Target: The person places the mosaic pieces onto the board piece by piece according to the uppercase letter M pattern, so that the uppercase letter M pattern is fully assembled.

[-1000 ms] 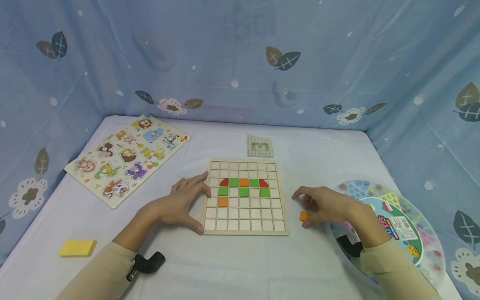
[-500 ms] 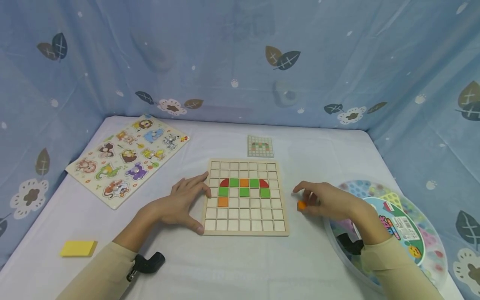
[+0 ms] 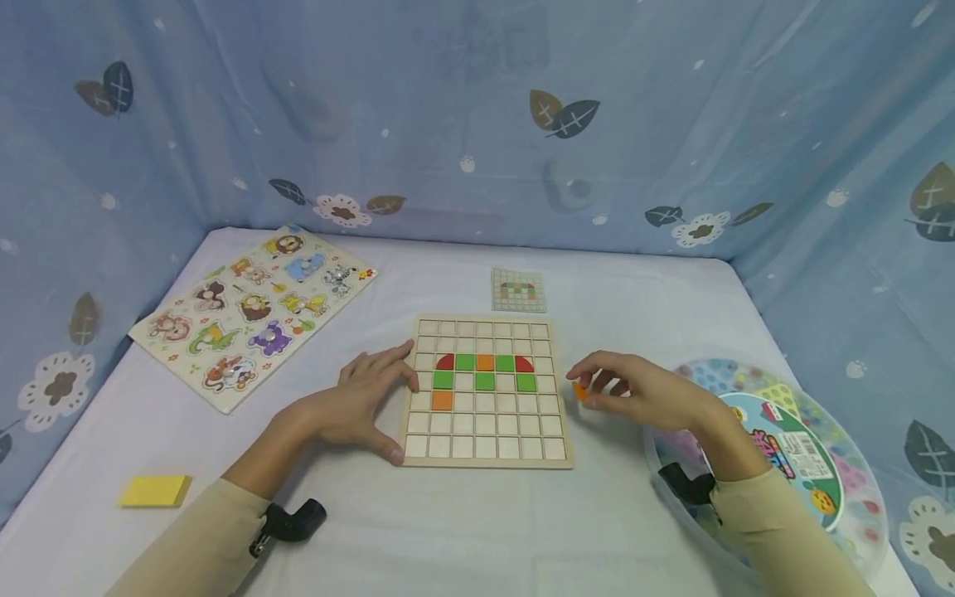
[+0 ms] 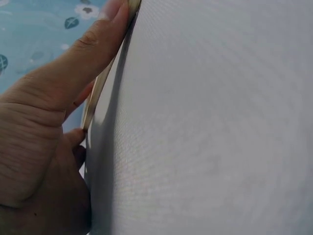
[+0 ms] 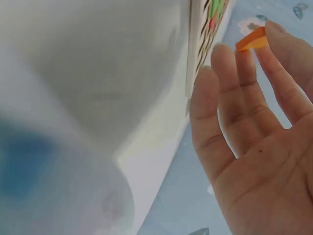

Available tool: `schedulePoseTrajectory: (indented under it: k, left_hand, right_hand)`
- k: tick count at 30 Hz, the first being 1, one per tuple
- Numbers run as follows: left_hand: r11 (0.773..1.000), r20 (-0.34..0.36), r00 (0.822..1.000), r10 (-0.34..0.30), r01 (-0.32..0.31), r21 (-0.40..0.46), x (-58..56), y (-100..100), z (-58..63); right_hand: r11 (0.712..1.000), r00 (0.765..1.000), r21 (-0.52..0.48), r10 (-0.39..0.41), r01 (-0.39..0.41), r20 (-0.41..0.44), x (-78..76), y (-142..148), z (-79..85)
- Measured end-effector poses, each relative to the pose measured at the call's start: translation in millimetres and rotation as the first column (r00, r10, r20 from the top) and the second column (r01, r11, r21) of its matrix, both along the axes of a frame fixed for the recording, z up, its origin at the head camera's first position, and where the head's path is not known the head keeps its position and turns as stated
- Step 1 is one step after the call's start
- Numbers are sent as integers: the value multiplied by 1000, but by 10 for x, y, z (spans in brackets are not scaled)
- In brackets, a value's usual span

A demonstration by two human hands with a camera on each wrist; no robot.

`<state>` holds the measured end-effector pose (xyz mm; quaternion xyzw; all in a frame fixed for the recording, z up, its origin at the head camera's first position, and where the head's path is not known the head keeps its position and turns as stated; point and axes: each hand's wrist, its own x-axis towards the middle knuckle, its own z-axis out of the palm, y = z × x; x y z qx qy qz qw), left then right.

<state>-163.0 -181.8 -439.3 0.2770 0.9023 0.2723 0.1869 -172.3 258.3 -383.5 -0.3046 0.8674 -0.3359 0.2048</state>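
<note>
A wooden grid board [image 3: 485, 463] lies mid-table in the head view. Red, green and orange tiles fill some of its squares, with an orange tile [image 3: 442, 401] lowest at the left. My left hand [image 3: 354, 408] rests spread along the board's left edge, thumb at the near corner and fingertips farther up. In the left wrist view the thumb [image 4: 73, 66] touches the board's edge. Just right of the board, my right hand [image 3: 645, 393] pinches a small orange tile [image 5: 253, 39] between thumb and fingertips, lifted above the cloth. The other fingers are loosely bent.
Behind the board lies a small pattern card [image 3: 518, 291]. An animal puzzle board [image 3: 224, 278] sits at the back left, and a yellow block [image 3: 154, 491] at the front left. A round clear container [image 3: 858, 506] stands under the right forearm.
My right hand has picked up the orange tile from the cloth and carried it left and slightly away, towards the board's right edge. The left hand stays at the board.
</note>
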Motion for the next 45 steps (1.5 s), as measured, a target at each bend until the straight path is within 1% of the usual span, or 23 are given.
schedulePoseTrajectory:
  k: [4,8,11,15,20,25,30,36,41,45]
  left_hand:
    - [1000,4,1000,-1,1,9,9,-12,-3]
    - [1000,10,1000,1,-1,15,18,-11,-33]
    - [1000,7,1000,7,-8,6,27,-8,-43]
    - [1000,9,1000,12,-12,5,35,-2,-19]
    - [1000,10,1000,5,-5,13,28,3,-14]
    - [1000,10,1000,-9,9,5,16,17,-25]
    - [1000,-5,1000,-8,8,-3,8,7,-15]
    - [1000,4,1000,-4,4,-9,24,-12,21]
    - [1000,-7,1000,4,-4,2,4,-24,40]
    - [1000,-4,1000,-3,3,5,-8,-23,32]
  right_hand:
    - [998,999,-54,22,-20,26,-19,-53,-22]
    - [995,998,-91,44,-39,54,-40,-116,-22]
    - [991,996,-121,67,-60,56,-62,-170,-35]
    - [984,995,-160,84,-74,57,-83,-244,-68]
    - [980,994,-180,93,-80,63,-97,-293,-109]
    - [982,995,-169,87,-78,46,-110,-323,-122]
    - [986,996,-153,80,-72,50,-123,-408,-134]
    - [987,995,-127,100,-96,24,-135,-540,-169]
    - [986,992,-111,126,-127,-23,-159,-623,-181]
    - [987,989,-75,140,-143,-43,-167,-656,-189]
